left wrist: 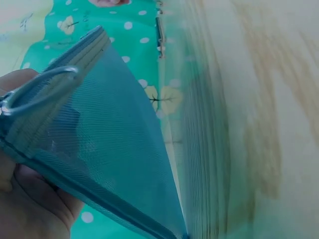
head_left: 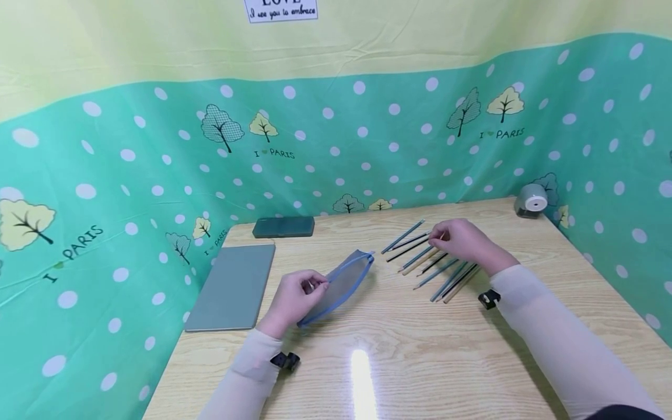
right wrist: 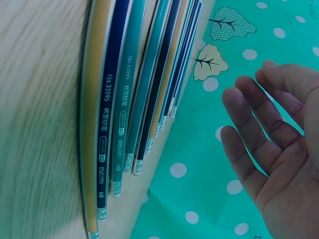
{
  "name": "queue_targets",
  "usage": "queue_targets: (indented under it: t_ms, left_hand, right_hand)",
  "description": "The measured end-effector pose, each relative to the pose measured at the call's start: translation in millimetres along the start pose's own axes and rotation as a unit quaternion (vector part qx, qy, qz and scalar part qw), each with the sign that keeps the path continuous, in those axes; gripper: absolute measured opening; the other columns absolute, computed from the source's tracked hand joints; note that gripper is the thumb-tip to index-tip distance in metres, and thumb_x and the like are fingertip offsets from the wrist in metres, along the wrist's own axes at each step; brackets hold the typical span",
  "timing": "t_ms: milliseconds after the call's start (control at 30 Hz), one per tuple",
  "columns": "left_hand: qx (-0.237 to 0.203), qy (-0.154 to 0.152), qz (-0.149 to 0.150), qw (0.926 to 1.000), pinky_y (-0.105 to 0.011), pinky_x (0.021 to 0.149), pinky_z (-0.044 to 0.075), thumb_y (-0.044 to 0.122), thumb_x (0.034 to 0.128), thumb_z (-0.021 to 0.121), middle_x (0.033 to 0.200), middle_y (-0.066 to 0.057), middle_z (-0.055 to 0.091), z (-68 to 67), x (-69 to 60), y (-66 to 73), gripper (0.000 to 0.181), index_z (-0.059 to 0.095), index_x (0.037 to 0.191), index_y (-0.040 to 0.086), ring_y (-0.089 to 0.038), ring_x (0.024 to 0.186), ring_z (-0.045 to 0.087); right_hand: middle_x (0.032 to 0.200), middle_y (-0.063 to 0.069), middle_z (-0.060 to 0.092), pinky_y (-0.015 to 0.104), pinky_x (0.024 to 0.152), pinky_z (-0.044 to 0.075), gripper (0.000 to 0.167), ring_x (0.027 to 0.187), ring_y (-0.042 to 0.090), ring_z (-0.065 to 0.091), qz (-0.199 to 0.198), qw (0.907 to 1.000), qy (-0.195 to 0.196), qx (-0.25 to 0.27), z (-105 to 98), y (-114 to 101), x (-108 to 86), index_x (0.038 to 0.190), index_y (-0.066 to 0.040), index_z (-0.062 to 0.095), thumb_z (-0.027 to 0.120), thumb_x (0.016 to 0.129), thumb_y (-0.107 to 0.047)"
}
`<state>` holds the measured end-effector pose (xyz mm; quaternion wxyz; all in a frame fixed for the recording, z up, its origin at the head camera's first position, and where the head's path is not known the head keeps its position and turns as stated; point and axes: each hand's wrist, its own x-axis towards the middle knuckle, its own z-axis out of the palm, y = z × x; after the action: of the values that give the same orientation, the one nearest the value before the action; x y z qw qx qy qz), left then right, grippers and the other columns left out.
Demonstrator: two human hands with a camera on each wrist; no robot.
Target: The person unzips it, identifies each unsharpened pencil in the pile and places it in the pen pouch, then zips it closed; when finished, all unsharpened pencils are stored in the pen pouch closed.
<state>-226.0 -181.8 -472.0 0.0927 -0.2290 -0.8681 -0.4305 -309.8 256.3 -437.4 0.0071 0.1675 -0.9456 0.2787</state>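
A mesh zipper pouch (head_left: pixel 342 284) with blue edging is pinched between the thumb and fingers of my left hand (head_left: pixel 294 297), its mouth gaping a little. In the left wrist view the pouch (left wrist: pixel 119 134) looks see-through, with a light blue loop by the zipper end. My right hand (head_left: pixel 462 240) hovers over the far ends of several pencils (head_left: pixel 436 274) fanned out on the table. Its fingers are loosely bent and hold nothing in the right wrist view. There the teal, dark blue and wood-coloured pencils (right wrist: pixel 121 124) show white-tipped ends.
A flat grey board (head_left: pixel 233 289) lies on the table (head_left: pixel 409 350) at the left. Behind it is a dark green case (head_left: pixel 283 227). A pencil sharpener (head_left: pixel 531 201) stands in the far right corner. Green dotted cloth (head_left: pixel 362 151) hangs behind and along both sides.
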Motion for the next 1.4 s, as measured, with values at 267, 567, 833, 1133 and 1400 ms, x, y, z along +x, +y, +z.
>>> queue_targets:
  t_ms: [267, 567, 833, 1133, 1400]
  left_hand:
    - [-0.052, -0.006, -0.044, 0.9976, -0.028, 0.056, 0.049, 0.017, 0.0963, 0.078, 0.076, 0.008, 0.071, -6.9, 1.2, -9.1, 0.006, 0.082, 0.094, 0.019, -0.015, 0.061, 0.059]
    - [-0.076, -0.017, -0.062, 0.995, -0.027, 0.055, 0.045, 0.019, 0.0977, 0.077, 0.076, 0.003, 0.071, -12.8, 0.3, -13.1, 0.011, 0.083, 0.098, 0.01, -0.014, 0.058, 0.054]
    - [-0.082, -0.011, -0.078, 0.9936, -0.024, 0.055, 0.043, 0.012, 0.0967, 0.076, 0.077, 0.0, 0.072, -12.7, -0.5, -12.1, 0.007, 0.083, 0.094, 0.014, -0.014, 0.057, 0.052]
    - [-0.096, 0.0, -0.085, 0.9917, -0.022, 0.055, 0.039, 0.01, 0.0972, 0.076, 0.081, -0.012, 0.072, -11.0, -0.2, -12.6, 0.008, 0.081, 0.099, 0.005, -0.011, 0.057, 0.049]
    - [-0.096, -0.002, -0.094, 0.9909, -0.024, 0.057, 0.044, 0.015, 0.0968, 0.077, 0.08, -0.002, 0.073, -14.0, 0.4, -19.4, 0.006, 0.082, 0.095, 0.012, -0.011, 0.06, 0.054]
  right_hand:
    - [0.09, -0.001, 0.071, 0.042, 0.074, 0.053, 0.005, 0.082, 0.019, 0.063, -0.001, 1.0, -0.004, -0.001, 4.4, 2.0, 11.5, 0.099, -0.016, 0.079, 0.074, 0.099, -0.018]
    - [0.096, 0.001, 0.072, 0.046, 0.08, 0.054, 0.009, 0.087, 0.021, 0.065, -0.005, 0.9993, -0.023, -0.028, 8.6, 8.4, 39.3, 0.104, -0.01, 0.078, 0.073, 0.099, -0.014]
    - [0.104, 0.006, 0.073, 0.047, 0.085, 0.054, 0.015, 0.095, 0.025, 0.066, 0.011, 0.9979, -0.042, -0.048, 17.4, 15.7, 62.7, 0.112, -0.007, 0.077, 0.071, 0.1, -0.014]
    - [0.103, 0.006, 0.073, 0.05, 0.089, 0.053, 0.01, 0.097, 0.027, 0.066, 0.012, 0.9973, -0.04, -0.061, 27.4, 23.4, 78.7, 0.107, -0.008, 0.077, 0.072, 0.099, -0.011]
    - [0.106, 0.007, 0.072, 0.049, 0.091, 0.052, 0.01, 0.1, 0.027, 0.065, 0.022, 0.9976, -0.035, -0.055, 36.5, 34.5, 92.2, 0.108, -0.01, 0.078, 0.073, 0.099, -0.012]
